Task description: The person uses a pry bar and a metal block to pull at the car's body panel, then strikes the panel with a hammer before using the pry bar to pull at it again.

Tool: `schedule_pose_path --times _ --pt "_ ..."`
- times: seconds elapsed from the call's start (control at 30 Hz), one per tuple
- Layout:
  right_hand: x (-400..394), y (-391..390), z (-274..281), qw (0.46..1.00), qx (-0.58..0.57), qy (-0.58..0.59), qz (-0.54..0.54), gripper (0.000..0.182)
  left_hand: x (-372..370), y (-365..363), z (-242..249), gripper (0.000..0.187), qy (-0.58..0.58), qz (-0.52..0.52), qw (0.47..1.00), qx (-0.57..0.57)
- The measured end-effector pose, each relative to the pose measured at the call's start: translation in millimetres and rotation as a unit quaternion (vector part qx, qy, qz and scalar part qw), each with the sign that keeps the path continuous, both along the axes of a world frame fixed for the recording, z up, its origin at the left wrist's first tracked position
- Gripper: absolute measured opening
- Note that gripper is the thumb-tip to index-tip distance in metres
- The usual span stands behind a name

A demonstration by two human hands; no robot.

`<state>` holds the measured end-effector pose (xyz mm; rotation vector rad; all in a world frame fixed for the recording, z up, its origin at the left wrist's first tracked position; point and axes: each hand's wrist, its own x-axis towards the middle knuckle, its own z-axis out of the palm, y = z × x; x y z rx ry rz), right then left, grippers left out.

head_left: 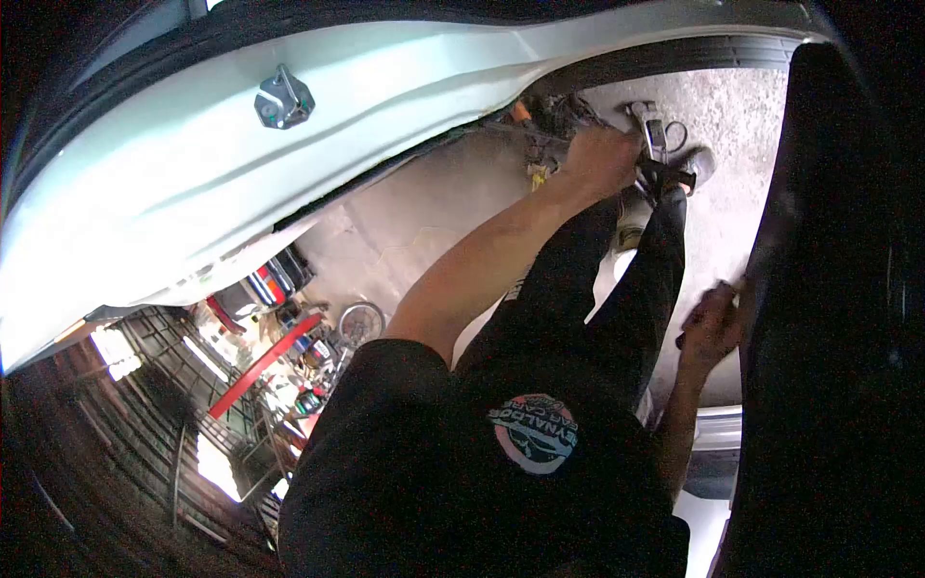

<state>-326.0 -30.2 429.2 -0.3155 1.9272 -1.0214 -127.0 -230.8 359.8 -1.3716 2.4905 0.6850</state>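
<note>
My left hand [605, 159] is stretched out ahead with its fingers closed on a metal tool [657, 140] that has a black handle part. Below the tool are my legs and a shoe [703, 169]. Close beside the edge of a large dark panel [829, 289], my right hand [711, 323] is curled round something small and dark, too unclear to name.
A pale car door [385, 87] with a latch fitting [284, 99] spans the upper left. At the lower left lie a red bar [265, 364], a round wheel-like object [361, 324] and cluttered items. Concrete floor [385, 222] shows between.
</note>
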Motion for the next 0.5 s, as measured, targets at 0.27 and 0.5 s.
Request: schedule_pose_path --times 0.27,0.5 --pt "30 -11 -7 0.992 0.014 0.004 0.125 0.031 -2 -2 3 0.024 -0.055 -0.004 0.998 0.015" --pt "5 3 8 0.996 0.054 0.008 -0.068 0.025 3 -5 3 0.027 -0.020 0.008 1.000 -0.009"
